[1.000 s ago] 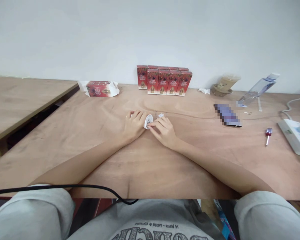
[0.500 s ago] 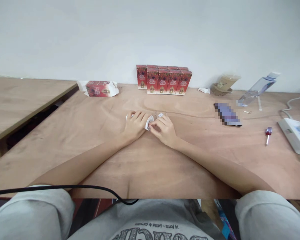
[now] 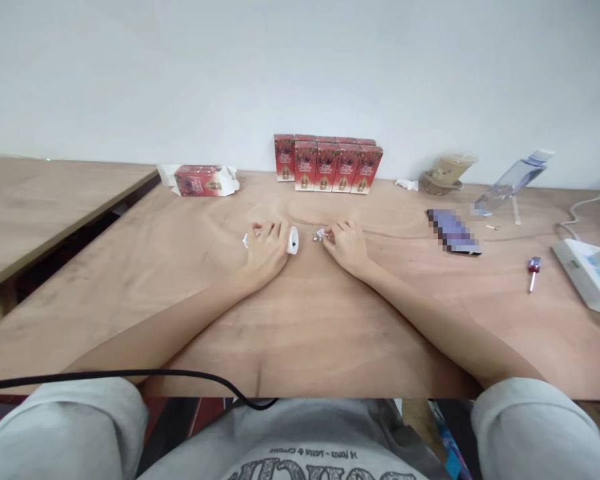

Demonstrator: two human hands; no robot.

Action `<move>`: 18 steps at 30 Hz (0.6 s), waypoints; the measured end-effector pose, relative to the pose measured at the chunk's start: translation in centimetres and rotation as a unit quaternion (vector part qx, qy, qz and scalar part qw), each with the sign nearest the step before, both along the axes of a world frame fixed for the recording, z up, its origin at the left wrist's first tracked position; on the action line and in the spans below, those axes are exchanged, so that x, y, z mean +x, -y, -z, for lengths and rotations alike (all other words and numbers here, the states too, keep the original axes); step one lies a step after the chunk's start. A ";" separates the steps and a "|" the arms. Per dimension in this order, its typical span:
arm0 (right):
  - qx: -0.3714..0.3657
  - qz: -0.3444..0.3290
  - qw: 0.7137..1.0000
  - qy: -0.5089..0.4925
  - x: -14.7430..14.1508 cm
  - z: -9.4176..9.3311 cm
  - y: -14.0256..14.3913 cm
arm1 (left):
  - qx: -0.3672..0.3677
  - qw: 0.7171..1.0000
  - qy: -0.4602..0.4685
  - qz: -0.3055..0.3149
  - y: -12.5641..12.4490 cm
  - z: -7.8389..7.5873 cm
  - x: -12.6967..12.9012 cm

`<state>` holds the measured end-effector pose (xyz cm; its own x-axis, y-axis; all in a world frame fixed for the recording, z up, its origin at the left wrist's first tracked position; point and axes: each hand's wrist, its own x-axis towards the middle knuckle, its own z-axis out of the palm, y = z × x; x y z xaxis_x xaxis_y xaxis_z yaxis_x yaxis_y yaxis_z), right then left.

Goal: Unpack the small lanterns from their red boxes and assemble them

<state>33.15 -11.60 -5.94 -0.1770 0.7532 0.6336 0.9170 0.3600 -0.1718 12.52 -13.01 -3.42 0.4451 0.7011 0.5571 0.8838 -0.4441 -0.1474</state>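
Observation:
My left hand [image 3: 269, 252] is closed around a white object with a round, flat end [image 3: 293, 241]. A small dark spot shows near the middle of that end, and part of the white body pokes out on the hand's far left; the rest is hidden under the fingers. To the right, my right hand [image 3: 347, 247] has its thumb and fingertips together at some tiny white and silvery pieces [image 3: 319, 235] on the table. Whatever lies between those fingertips is too small to name.
Several red printed boxes [image 3: 327, 167] stand by the wall. An opened red box [image 3: 198, 181] lies at the back left. Rightward are a phone [image 3: 454, 232], a lidded cup [image 3: 453, 170], a leaning clear bottle [image 3: 513, 180], a small screwdriver [image 3: 534, 270] and a white power strip [image 3: 587, 273].
My right hand has moved right, away from the white object's round end, to the small pieces. The left hand has kept hold and turned the object slightly, its end now facing right.

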 end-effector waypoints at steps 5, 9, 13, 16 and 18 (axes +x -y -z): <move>-0.005 -0.037 0.999 0.016 -0.4 -0.3 0.2 | -0.035 0.998 -0.039 -0.025 -0.3 -0.6 -0.1; -0.046 -0.079 0.995 0.047 -0.5 -0.7 0.2 | -0.043 0.998 -0.041 -0.028 -1.7 -1.9 0.3; -0.047 -0.088 0.993 0.063 -0.6 -0.8 0.1 | -0.020 0.997 -0.077 0.007 -5.0 -3.7 1.6; -0.047 -0.100 0.992 0.068 -0.7 -0.7 -0.1 | 0.040 0.988 -0.123 0.078 -8.1 -4.8 3.0; -0.054 -0.108 0.990 0.069 -0.7 -0.6 -0.3 | 0.056 0.976 -0.162 0.133 -9.9 -5.1 4.0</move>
